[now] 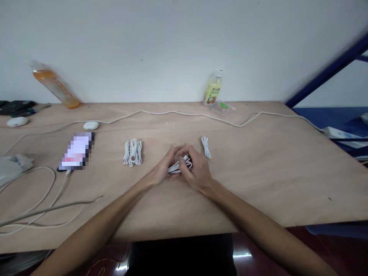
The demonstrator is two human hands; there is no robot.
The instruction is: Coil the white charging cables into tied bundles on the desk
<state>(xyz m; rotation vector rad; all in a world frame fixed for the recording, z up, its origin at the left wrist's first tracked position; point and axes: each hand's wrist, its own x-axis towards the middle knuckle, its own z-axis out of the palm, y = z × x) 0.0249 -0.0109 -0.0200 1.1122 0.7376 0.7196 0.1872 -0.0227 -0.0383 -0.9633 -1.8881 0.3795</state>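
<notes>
Both hands meet over the middle of the table around a white coiled cable (pixel 174 168). My left hand (pixel 163 167) is closed around the cable's left side. From the right, my right hand (pixel 196 168) grips the loops, its thumb across them; a small plug end pokes out near the fingers. Some fingertips are hidden behind the cable and the hands. To the left lies a group of bundled white cables (pixel 132 152), side by side. A single folded white cable (pixel 206 147) rests just beyond the right hand.
A phone (pixel 77 151) with a charging cord lies at left, near a white earbud case (pixel 91 125). One long white cord (pixel 172 112) crosses the table's back. An orange drink bottle (pixel 56 86) and a yellow-labelled bottle (pixel 212 89) stand by the wall.
</notes>
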